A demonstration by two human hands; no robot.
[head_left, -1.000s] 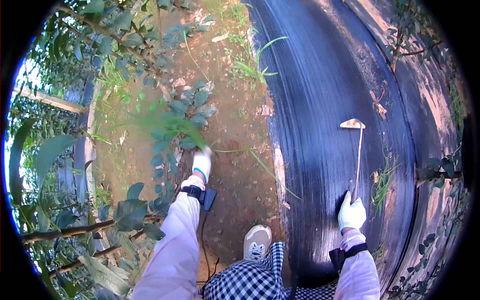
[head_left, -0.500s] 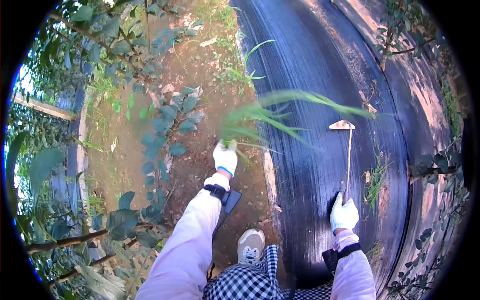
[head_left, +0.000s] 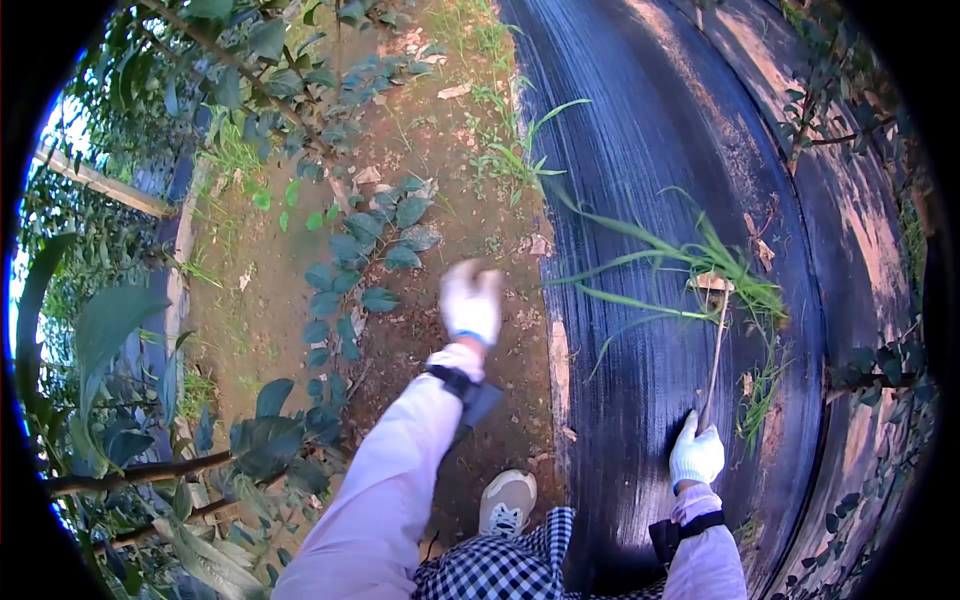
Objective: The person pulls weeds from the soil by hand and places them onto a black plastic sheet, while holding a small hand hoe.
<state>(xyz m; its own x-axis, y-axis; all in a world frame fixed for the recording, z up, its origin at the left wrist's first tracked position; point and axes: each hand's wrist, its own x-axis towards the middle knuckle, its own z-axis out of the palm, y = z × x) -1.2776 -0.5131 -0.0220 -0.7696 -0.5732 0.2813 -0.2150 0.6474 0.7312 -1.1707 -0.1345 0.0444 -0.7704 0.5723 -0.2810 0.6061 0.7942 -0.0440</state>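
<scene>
My left hand (head_left: 471, 302), in a white glove, hangs over the bare soil; its fingers are somewhat blurred but apart, with nothing in them. Over the black plastic sheet (head_left: 630, 400), my right hand (head_left: 697, 456), also gloved in white, is wrapped round the handle of a small hoe (head_left: 716, 350). The hoe's flat triangular head points away from me. A clump of long green grass (head_left: 735, 270) lies on the sheet at the hoe's head, partly behind it, its blades spread to the left.
A low leafy branch (head_left: 365, 240) reaches over the soil on the left. Grass tufts (head_left: 520, 155) grow along the sheet's edge, and another tuft (head_left: 763, 395) stands right of the hoe. My shoe (head_left: 508, 503) is at the bottom. Thicker branches (head_left: 140, 474) cross at lower left.
My left hand has let go of the grass clump, which has moved right onto the black sheet by the hoe head. The view has shifted slightly; my right hand still holds the hoe.
</scene>
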